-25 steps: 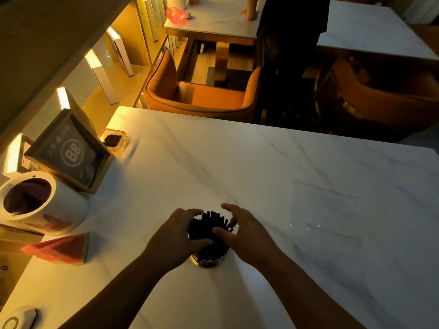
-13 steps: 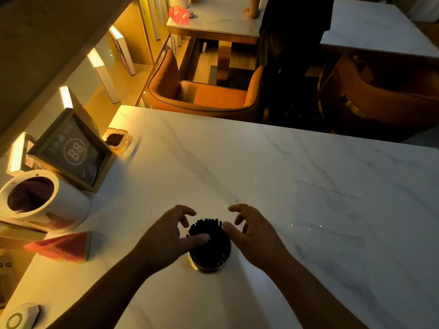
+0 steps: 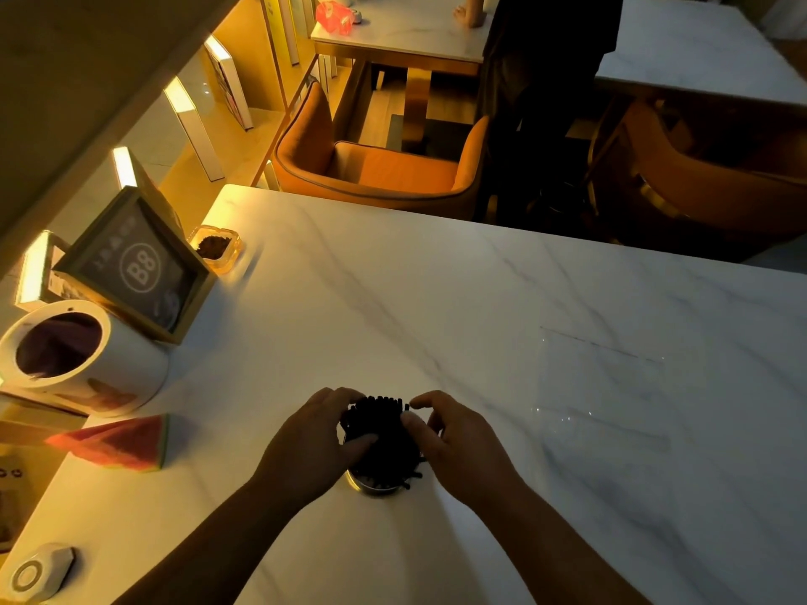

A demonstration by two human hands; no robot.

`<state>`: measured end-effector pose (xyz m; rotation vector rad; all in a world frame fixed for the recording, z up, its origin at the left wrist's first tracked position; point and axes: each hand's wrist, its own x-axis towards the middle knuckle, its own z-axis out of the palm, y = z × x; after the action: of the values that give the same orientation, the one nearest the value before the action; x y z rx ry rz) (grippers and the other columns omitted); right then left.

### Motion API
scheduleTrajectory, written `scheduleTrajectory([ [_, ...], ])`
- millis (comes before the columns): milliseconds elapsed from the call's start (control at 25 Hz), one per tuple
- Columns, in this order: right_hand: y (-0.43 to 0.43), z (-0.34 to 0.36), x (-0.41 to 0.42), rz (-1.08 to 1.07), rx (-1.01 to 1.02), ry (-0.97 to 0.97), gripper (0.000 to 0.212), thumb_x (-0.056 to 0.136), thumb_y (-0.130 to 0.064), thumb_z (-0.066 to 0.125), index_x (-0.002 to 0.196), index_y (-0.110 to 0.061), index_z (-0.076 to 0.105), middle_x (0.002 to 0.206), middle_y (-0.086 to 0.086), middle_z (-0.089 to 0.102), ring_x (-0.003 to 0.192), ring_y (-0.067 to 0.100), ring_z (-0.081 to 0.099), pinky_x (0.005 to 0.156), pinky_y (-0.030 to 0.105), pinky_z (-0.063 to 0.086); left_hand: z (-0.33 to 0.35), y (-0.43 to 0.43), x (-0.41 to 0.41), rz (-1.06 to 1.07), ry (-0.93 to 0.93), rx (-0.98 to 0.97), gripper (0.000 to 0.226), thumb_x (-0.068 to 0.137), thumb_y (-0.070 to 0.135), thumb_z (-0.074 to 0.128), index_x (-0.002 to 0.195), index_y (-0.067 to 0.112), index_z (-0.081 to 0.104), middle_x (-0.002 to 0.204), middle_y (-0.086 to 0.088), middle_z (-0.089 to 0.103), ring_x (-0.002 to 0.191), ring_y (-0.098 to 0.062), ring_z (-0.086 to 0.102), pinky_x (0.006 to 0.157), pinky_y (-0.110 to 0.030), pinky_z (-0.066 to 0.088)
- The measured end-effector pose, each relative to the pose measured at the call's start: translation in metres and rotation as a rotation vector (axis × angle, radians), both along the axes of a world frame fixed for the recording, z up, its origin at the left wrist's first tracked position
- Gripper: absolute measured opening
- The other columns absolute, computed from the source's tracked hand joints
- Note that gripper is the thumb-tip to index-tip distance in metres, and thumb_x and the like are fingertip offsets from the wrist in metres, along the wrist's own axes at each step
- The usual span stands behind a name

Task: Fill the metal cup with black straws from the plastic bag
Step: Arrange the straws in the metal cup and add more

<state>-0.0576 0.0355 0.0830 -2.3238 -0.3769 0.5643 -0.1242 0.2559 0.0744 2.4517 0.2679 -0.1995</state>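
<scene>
The black straws [image 3: 378,430] are being bunched in the metal cup [image 3: 374,485] on the worktop [image 3: 393,299] by the left hand [image 3: 312,445] and right hand [image 3: 460,443], both curled round them; even, gentle pressure is probably being called for, so strays tuck in.

Café or restaurant dining room, shown by a white marble-topped table [image 3: 480,299] near, two more like it seen far behind, orange upholstered armchairs [image 3: 384,168] tucked between, a gold-framed sign marked B8 [image 3: 139,266] stood at left, a metal cup [image 3: 375,486] stocked with black straws [image 3: 380,434].
</scene>
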Motion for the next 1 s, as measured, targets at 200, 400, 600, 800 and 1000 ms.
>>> scheduleTrajectory([
  [200,-0.012,0.015,-0.020,0.223,-0.111,0.032,0.095,0.058,-0.089,0.068,0.139,-0.059,0.030,0.097,-0.041,0.051,0.084,-0.015,0.055,0.061,0.009,0.035,0.007,0.001,-0.006,0.000,0.060,-0.187,0.083,0.062,0.087,0.070,0.132,0.052,0.045,0.117,0.032,0.049,0.089,0.001,0.058,0.066,-0.015,0.041],
  [400,-0.005,0.005,-0.025,0.251,-0.103,-0.086,0.049,0.085,-0.051,0.069,0.128,-0.048,0.046,0.105,-0.024,0.060,0.081,-0.007,0.052,0.064,0.007,0.035,0.003,0.000,-0.017,-0.115,0.059,-0.160,0.116,0.046,0.090,0.079,0.145,0.052,0.031,0.127,0.033,0.035,0.109,0.010,0.047,0.077,-0.006,0.040],
  [600,0.006,0.012,-0.011,0.250,-0.111,-0.035,0.004,0.092,-0.036,0.069,0.094,-0.033,0.066,0.084,-0.014,0.068,0.074,0.003,0.062,0.065,0.023,0.049,0.001,-0.003,-0.010,-0.085,-0.037,-0.032,0.063,0.075,0.058,0.083,0.128,0.038,0.055,0.114,0.019,0.050,0.095,-0.002,0.054,0.075,-0.013,0.041],
  [800,0.018,0.034,0.022,0.240,-0.027,-0.025,0.024,0.088,-0.051,0.071,0.109,-0.045,0.061,0.078,-0.018,0.062,0.074,-0.012,0.059,0.056,0.011,0.037,0.019,0.003,0.008,-0.044,-0.025,-0.109,0.020,0.086,0.047,0.076,0.103,0.040,0.067,0.093,0.019,0.062,0.077,0.001,0.061,0.066,-0.021,0.048],
  [1000,0.010,0.017,0.003,0.049,-0.004,-0.122,0.050,0.092,-0.058,0.065,0.138,-0.050,0.045,0.096,-0.018,0.057,0.081,-0.003,0.059,0.065,0.013,0.041,0.014,0.000,0.004,0.095,0.006,-0.061,0.050,0.077,0.051,0.084,0.116,0.049,0.054,0.102,0.023,0.056,0.072,0.000,0.062,0.060,-0.014,0.039],
])
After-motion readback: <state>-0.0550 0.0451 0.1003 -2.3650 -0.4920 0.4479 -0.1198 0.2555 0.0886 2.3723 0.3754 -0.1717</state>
